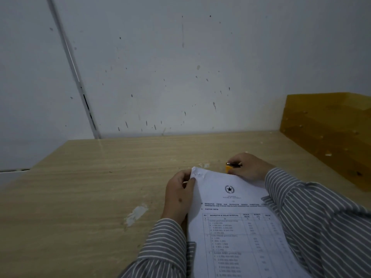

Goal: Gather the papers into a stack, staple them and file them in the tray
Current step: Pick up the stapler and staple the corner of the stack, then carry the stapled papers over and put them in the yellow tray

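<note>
A stack of printed white papers [230, 223] with an emblem and a table lies on the wooden desk [90, 187], angled toward me. My left hand [179, 194] pinches the stack's creased top-left corner between thumb and fingers. Just past the papers' top edge, my right hand [250, 167] is closed around a small stapler [232, 165] with a yellow body and a metal top; most of the stapler is hidden in the hand. A yellow-brown tray [329, 135] stands at the far right of the desk against the wall.
A marked white wall [180, 67] rises directly behind the desk. A scuffed white patch [136, 214] marks the desk surface left of my left arm. The desk's left edge runs diagonally at the left.
</note>
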